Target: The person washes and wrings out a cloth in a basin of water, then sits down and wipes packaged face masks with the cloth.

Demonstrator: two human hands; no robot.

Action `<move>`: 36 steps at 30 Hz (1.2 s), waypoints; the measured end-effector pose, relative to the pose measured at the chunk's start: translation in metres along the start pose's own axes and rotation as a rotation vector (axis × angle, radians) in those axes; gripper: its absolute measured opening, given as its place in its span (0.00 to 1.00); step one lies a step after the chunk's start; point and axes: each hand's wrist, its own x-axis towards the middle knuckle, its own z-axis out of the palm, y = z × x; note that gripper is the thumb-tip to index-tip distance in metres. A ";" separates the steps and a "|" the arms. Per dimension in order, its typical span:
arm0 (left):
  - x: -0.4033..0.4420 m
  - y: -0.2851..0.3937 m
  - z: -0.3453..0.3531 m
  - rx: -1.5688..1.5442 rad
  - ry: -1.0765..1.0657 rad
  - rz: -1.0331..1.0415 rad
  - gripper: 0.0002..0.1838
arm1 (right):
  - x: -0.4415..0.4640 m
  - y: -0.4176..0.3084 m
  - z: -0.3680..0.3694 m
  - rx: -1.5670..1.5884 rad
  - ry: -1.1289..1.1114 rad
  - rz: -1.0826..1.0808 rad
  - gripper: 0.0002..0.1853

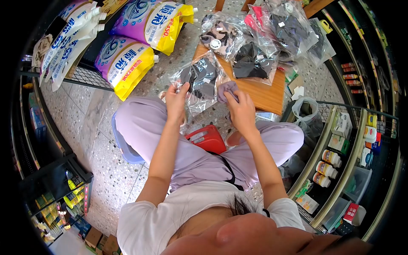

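Observation:
My left hand (176,103) pinches the left edge of a clear plastic bag (200,83) with a dark grey folded fabric item inside. A crumpled greyish-purple cloth (227,90) is gripped in my right hand (242,111), against the bag's right side. Just beyond, a bagged black fabric item (253,63) lies on the wooden stool top (271,94). Behind it sits a bagged camouflage item (221,37) with a round white valve. More bagged dark items (291,32) are piled at the far right of the wood.
Large purple and yellow detergent bags (127,66) stand at the left on a wire rack. Below my hands is a red plastic container (207,139) on the speckled floor (106,170). Shelves with white bottles (326,169) flank my right side; a plastic bag (307,111) hangs nearby.

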 end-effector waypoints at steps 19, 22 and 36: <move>-0.031 0.078 0.018 0.856 -0.272 1.090 0.15 | -0.025 0.041 -0.029 0.488 0.217 0.315 0.15; -0.020 0.048 0.015 0.966 -0.323 1.080 0.16 | -0.026 0.045 -0.025 0.518 0.283 0.349 0.15; -0.020 -0.007 -0.023 0.189 0.016 0.109 0.18 | 0.025 -0.002 -0.009 0.551 0.229 0.117 0.18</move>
